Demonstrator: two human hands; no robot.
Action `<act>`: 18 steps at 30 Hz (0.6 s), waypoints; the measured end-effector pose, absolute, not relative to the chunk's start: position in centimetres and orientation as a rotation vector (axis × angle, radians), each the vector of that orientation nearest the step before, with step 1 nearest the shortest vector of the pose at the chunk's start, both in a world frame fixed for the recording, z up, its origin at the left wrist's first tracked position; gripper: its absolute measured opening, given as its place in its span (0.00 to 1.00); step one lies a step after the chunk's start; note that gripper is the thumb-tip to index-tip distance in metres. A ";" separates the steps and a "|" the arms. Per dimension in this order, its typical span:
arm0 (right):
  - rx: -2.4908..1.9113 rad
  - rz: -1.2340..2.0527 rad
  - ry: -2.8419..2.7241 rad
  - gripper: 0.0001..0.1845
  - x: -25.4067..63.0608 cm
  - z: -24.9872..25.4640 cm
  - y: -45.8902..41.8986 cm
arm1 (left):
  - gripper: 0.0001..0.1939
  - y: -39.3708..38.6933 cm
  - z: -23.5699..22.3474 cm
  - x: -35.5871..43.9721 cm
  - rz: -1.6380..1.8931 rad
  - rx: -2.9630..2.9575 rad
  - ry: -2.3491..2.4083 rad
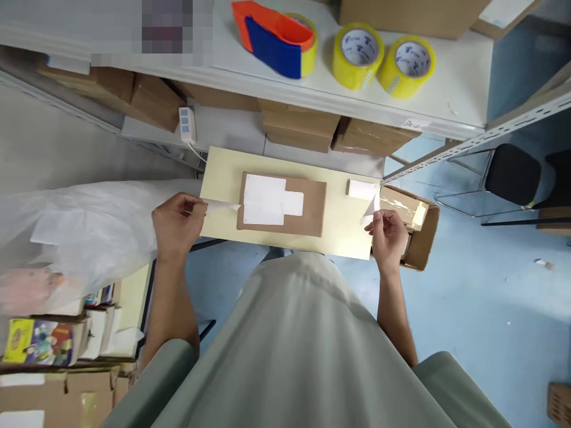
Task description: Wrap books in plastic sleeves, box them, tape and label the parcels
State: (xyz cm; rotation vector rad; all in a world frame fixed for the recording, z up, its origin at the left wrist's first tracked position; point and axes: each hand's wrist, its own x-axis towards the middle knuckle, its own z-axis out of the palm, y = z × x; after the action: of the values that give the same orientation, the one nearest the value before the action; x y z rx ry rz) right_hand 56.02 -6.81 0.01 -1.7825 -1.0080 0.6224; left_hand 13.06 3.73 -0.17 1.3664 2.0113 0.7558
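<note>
A flat brown parcel [307, 205] with white labels [267, 199] stuck on it lies on a small pale yellow table [223, 178]. My left hand [177, 223] is at the table's left edge, fingers pinched on a thin white strip of paper [223, 206] that points toward the parcel. My right hand [388, 233] is at the table's right edge, pinching a small curled white piece of paper [371, 211]. A small white pad [362, 189] lies on the table just above my right hand.
An open cardboard box [417, 232] stands right of the table. Above is a white shelf [446, 89] with a red-and-blue tape dispenser [274, 35] and two yellow tape rolls [357, 53]. A white plastic bag [89, 226] lies left; a black chair [513, 175] stands right.
</note>
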 end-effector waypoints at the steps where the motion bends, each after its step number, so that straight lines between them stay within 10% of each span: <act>1: -1.788 0.616 -1.009 0.27 54.6 0.5 -6.8 | 0.03 4.3 -0.4 11.6 0.774 1.352 2.003; 18: -1.864 0.609 -1.004 0.25 37.4 4.4 -5.1 | 0.05 17.3 -3.6 -8.3 0.489 1.627 2.250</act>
State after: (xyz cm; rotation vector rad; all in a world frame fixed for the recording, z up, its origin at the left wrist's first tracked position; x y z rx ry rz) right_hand 37.41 -5.12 4.42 -1.8643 -1.0042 0.6095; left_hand -8.32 17.35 -3.60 1.6272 2.2502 0.4886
